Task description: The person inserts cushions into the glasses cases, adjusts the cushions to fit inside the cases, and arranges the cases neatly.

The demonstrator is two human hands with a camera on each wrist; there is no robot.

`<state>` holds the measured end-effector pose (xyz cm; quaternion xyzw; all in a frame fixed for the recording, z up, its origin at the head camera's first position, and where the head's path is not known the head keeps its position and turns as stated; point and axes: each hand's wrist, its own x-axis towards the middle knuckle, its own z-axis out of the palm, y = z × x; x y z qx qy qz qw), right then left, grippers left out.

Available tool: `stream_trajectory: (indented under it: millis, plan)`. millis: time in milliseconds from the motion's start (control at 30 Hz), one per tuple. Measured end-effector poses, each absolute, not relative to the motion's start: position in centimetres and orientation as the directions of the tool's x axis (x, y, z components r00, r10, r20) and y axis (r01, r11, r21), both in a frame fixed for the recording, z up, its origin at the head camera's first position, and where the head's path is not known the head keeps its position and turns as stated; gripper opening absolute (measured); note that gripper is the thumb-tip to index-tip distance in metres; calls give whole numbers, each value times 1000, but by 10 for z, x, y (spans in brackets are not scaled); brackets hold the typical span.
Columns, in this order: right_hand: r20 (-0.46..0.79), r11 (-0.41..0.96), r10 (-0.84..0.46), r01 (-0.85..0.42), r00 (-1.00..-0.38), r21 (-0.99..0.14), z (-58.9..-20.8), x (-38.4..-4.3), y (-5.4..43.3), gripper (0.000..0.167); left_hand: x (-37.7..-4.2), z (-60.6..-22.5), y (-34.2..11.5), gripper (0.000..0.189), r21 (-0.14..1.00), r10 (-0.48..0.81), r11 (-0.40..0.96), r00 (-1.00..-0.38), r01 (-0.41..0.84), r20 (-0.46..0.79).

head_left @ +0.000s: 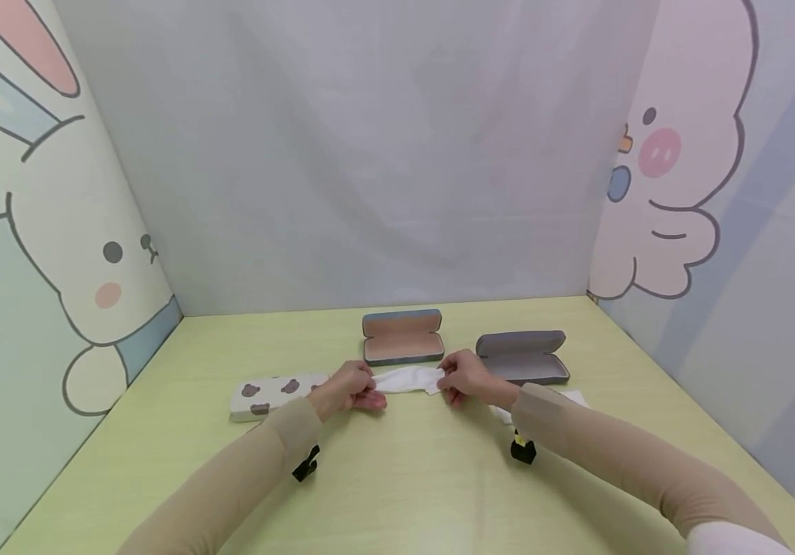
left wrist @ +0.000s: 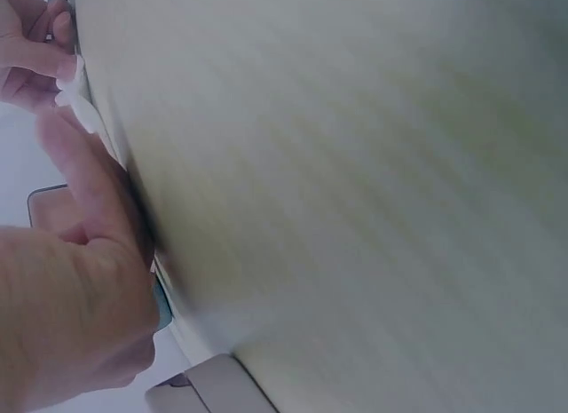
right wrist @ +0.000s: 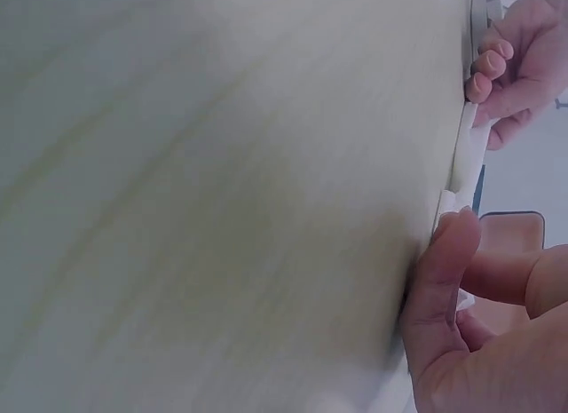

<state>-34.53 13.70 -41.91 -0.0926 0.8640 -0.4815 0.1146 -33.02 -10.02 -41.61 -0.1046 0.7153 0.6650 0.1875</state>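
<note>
A white cloth (head_left: pixel 407 379), thin and creased, stretches low over the table between both hands. My left hand (head_left: pixel 357 384) pinches its left end between thumb and fingers, as the right wrist view also shows. At the opposite end my right hand (head_left: pixel 465 375) grips the cloth's edge with thumb and fingertips. Just behind the cloth stands an open glasses case (head_left: pixel 402 347), blue outside with a pinkish lining. A second open glasses case (head_left: pixel 522 364), grey, lies behind the right hand.
Beside the left wrist lies a closed white case (head_left: pixel 253 402) with brown bear heads. Another white cloth (head_left: pixel 574 397) shows partly under the right forearm. A grey curtain (head_left: pixel 383 193) hangs along the table's back edge, with cartoon-printed panels at both sides.
</note>
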Motion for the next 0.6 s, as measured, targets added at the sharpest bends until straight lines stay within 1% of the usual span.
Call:
stream_trajectory:
  millis: [133,233,333,467,533,600]
  plan:
    - [-76,510,-282,-82,-956,-856,-414,-348,134,21,-335,-411,-103,21,912,71,66,-910,-405,-409]
    - [-72,497,-283,-82,-956,-864,-407,-353,132,21,-342,-402,-106,22,916,69,45,-914,-398,-401]
    - [-81,488,-273,-66,-959,-870,-397,-360,129,21,-349,-392,-109,18,922,80,29,-918,-387,-388]
    - [-83,466,-248,-44,-965,-883,-389,-373,126,28,-362,-381,-111,14,927,96,16,-922,-374,-374]
    - [-80,461,-234,-38,-969,-887,-387,-380,125,34,-368,-379,-110,19,926,103,1,-921,-378,-377]
    - [-78,461,-228,-37,-971,-887,-388,-386,122,37,-374,-378,-110,28,917,101,-18,-913,-399,-395]
